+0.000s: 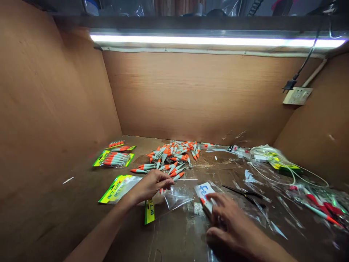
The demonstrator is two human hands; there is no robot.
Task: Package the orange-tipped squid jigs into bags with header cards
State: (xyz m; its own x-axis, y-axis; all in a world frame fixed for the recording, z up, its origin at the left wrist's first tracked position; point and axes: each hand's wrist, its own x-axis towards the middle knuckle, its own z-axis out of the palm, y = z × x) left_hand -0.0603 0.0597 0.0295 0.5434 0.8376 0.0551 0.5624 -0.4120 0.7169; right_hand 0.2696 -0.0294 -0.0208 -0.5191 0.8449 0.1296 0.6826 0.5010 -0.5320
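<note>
My left hand (156,185) is closed in a pinch over a clear plastic bag (177,198) with a yellow-green "BCT LURE" header. Orange tips of fishing lures (161,190) peek out below its fingers; what the fingertips grip is hidden. My right hand (230,222), slightly blurred, has its thumb and curved fingers apart over a white packet (206,190) with blue lettering and a bit of orange at its edge. Just beyond my left hand lies a pile of orange-and-white fishing lures (174,154) with metal hooks. More header bags (117,189) lie flat left of it.
Filled lure packs (116,158) sit at the back left. Black-tipped pliers (244,193) and plastic scraps (290,213) lie right. Beyond are a coiled white cord (269,154) and red-and-white lures (324,205). Wooden walls (196,94) enclose the bench; a black plug (289,85) hangs upper right.
</note>
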